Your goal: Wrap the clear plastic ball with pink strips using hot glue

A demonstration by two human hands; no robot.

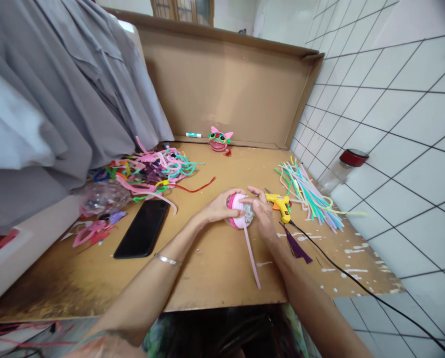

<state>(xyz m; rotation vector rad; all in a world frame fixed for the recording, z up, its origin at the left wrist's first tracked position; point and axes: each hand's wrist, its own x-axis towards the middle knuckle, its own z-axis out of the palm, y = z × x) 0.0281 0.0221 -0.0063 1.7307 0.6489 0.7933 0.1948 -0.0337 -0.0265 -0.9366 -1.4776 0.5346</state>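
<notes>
Pale and bright pink pipe cleaner is wound around a small ball (236, 211), part of which shows clear or greyish on the right. My left hand (222, 206) grips the ball from the left, fingers over its top and thumb in front. On the other side, my right hand (262, 211) has its fingers bent against the ball and the wound strip. A loose pale pink pipe cleaner end (251, 256) hangs from the ball towards the table's front edge. A yellow glue gun (280, 205) lies just right of my right hand.
Pipe cleaners (312, 194) lie bundled at right near a red-lidded jar (342, 166); a tangled pile (159, 166) is at left. A black phone (142, 228), purple tassel (297, 246), glue stick (193, 134) and eared figure (218, 139) are on the table. The glue gun's cord (357, 278) runs right.
</notes>
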